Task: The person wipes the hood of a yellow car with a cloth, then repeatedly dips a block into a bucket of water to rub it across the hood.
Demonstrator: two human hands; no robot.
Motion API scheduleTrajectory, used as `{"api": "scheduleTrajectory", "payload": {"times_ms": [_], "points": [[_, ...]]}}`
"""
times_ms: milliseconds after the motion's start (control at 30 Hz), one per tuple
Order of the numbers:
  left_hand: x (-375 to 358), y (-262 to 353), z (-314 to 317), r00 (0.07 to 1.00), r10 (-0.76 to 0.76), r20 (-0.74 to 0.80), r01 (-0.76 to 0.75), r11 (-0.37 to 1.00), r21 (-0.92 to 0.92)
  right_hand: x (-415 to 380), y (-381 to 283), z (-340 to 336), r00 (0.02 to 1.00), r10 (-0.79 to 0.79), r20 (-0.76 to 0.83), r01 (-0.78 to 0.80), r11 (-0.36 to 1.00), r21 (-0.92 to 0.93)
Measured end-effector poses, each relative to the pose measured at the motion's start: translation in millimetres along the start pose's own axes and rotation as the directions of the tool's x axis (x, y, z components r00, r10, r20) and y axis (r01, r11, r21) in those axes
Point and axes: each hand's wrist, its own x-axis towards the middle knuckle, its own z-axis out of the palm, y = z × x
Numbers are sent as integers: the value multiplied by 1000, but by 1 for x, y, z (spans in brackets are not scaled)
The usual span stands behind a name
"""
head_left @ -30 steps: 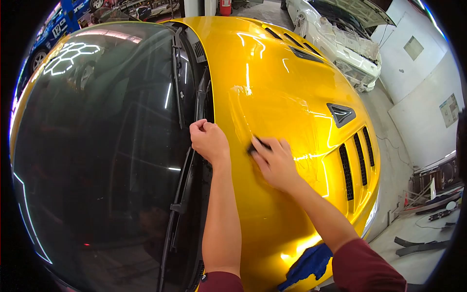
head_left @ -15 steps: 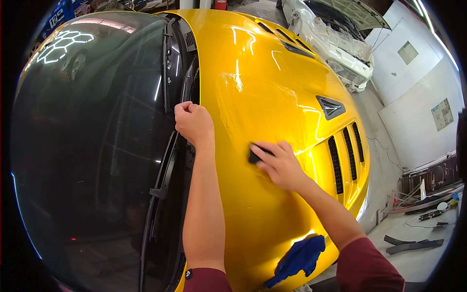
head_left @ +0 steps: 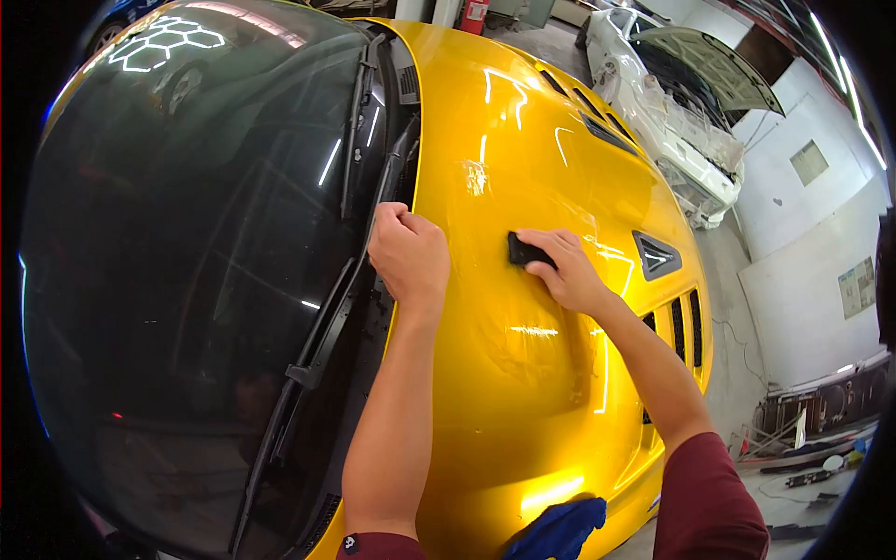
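In the head view my right hand [head_left: 565, 268] grips a small black squeegee [head_left: 529, 250] pressed to the yellow car hood [head_left: 485, 411]. A glossy clear film with wrinkles and wet-looking marks seems to cover the hood around it. My left hand [head_left: 409, 254] is closed in a fist at the hood's rear edge, beside the black wiper arm [head_left: 322, 336]; whatever its fingers pinch is hidden. Toward the front edge of the view, a crumpled dark blue cloth [head_left: 560, 530] lies on the hood.
The dark windshield [head_left: 187, 280] spans the left side. Black vents [head_left: 658, 254] break the hood's right part. Beyond stands a white car [head_left: 677, 140] with its hood raised. A red fire extinguisher [head_left: 474, 16] stands at the back, and loose parts [head_left: 812, 476] lie on the floor at right.
My right hand has slid the squeegee up and slightly right across the hood. The left fist remains at the rear edge. The whole view has shifted, with the blue cloth now lower.
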Motion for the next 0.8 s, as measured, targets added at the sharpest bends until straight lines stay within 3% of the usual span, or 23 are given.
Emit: {"api": "scheduleTrajectory", "payload": {"times_ms": [233, 367, 467, 567, 667, 800], "points": [[2, -6, 2, 998, 65, 26, -65, 998, 18, 113, 58, 29, 996, -65, -67, 66, 998, 14], [-2, -10, 7, 988, 156, -17, -154, 985, 80, 55, 61, 1, 987, -159, 32, 157, 986, 51], [5, -11, 6, 980, 196, -46, -187, 972, 144, 68, 80, 2, 961, -274, 47, 272, 962, 38], [0, -12, 7, 978, 207, -29, -200, 968, 154, 122, 87, 19, 978, -209, 14, 208, 975, 76], [2, -13, 6, 976, 216, 8, -216, 969, 118, 89, 81, 13, 983, -182, 29, 180, 982, 48], [1, -15, 8, 977, 211, -28, -206, 971, 123, -18, 47, -31, 967, -188, 169, 177, 981, 78]]}}
